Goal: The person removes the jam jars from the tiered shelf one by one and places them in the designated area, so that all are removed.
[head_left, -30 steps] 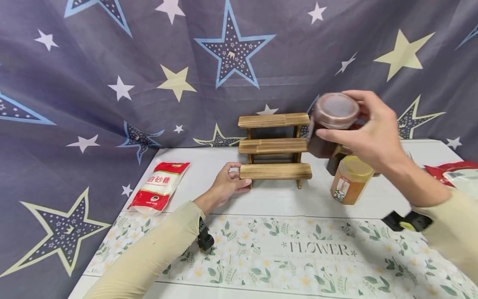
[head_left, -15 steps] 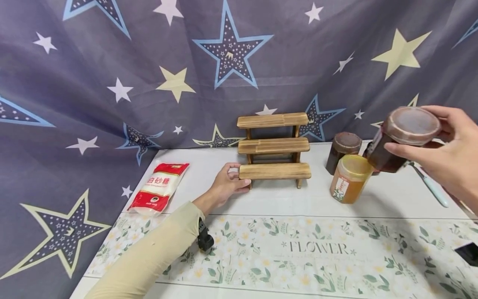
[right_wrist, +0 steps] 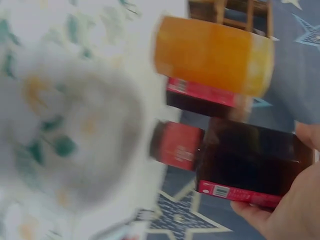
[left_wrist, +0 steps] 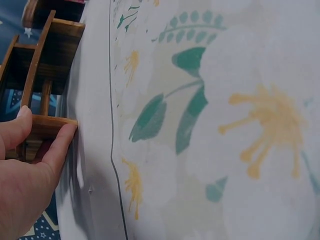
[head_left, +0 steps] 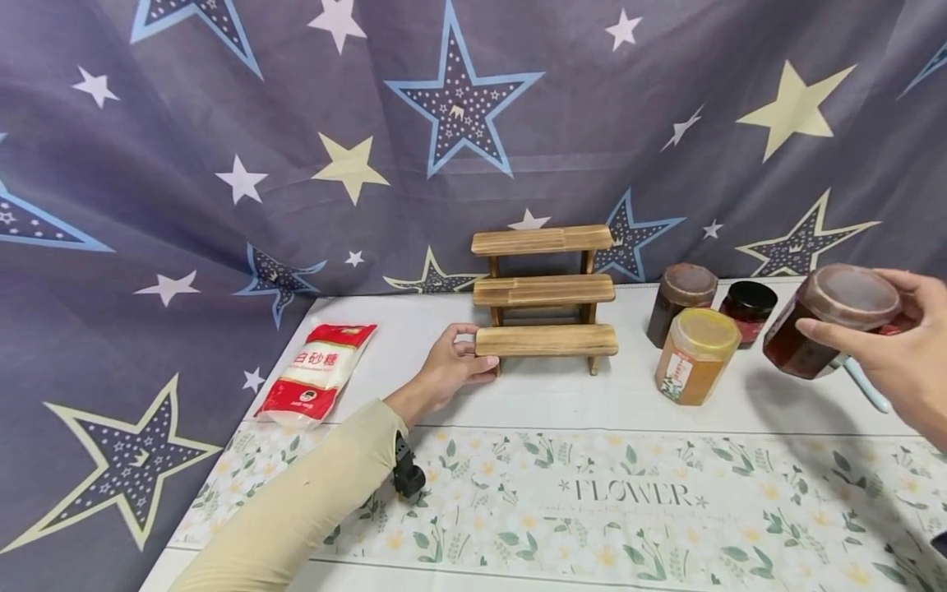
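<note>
At the right, my right hand [head_left: 906, 345] grips a large dark jar [head_left: 802, 341] round its brownish lid, thumb on the near side. The jar tilts, and its shadow falls on the cloth. In the right wrist view the dark jar [right_wrist: 245, 162] shows a red label strip, with the fingers at its lid end. My left hand [head_left: 455, 366] pinches the left end of the lowest step of a three-tier wooden stand [head_left: 547, 339]. The left wrist view shows the thumb and fingers on the wooden stand [left_wrist: 52, 125].
Left of the held jar stand a yellow-lidded honey jar [head_left: 695, 362], another dark jar [head_left: 669, 316] and a small black-lidded jar [head_left: 747, 304]. A light-blue handle [head_left: 864, 385] lies behind the right hand. A red and white sugar bag [head_left: 314, 374] lies far left. Behind hangs a star-patterned curtain [head_left: 592, 123].
My right hand has carried the dark jar from beside the stand to the right and then lower, uncovering the small black-lidded jar. The left hand stays on the stand.
</note>
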Motion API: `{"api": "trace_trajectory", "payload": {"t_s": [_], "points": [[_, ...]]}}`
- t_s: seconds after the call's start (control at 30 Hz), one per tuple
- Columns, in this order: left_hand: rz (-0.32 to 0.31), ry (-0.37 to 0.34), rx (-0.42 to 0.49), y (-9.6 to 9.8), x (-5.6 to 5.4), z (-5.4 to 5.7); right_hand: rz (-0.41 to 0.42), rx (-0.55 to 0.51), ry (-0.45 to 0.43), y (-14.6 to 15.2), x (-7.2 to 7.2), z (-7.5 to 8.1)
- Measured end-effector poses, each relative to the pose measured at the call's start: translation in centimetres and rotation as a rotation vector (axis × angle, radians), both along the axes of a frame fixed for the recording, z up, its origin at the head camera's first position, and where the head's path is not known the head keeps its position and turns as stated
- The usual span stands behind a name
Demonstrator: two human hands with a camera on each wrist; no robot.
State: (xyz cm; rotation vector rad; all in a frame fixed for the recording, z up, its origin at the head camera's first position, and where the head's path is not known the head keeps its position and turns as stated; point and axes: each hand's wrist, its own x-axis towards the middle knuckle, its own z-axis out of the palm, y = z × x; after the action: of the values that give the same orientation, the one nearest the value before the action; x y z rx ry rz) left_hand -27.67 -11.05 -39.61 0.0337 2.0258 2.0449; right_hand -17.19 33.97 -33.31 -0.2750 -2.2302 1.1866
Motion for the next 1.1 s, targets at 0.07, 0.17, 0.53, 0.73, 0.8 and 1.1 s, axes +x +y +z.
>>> {"api": "trace_trajectory", "payload": {"t_s": [0.07,0.17,0.53,0.73,0.8,1.1], "points": [[0.001,0.0,-0.002,-0.1,0.0,0.0,0.008,0.006,-0.042,-0.1,0.0,-0.8],[-0.001,-0.001,-0.006,-0.1,0.0,0.0,0.013,0.013,-0.082,-0.3,0.0,-1.6],[-0.012,0.012,-0.003,0.0,0.1,-0.2,0.05,0.045,-0.176,-1.0,-0.2,-4.3],[-0.02,0.014,-0.006,-0.1,0.1,-0.3,0.054,0.092,-0.173,-1.3,-0.1,-5.1],[-0.019,0.013,-0.004,-0.1,0.1,-0.3,0.059,0.107,-0.153,-1.3,-0.1,-5.2],[-0.013,0.015,-0.004,-0.2,0.3,0.0,0.082,0.162,-0.168,-1.5,-0.3,-5.2]]}}
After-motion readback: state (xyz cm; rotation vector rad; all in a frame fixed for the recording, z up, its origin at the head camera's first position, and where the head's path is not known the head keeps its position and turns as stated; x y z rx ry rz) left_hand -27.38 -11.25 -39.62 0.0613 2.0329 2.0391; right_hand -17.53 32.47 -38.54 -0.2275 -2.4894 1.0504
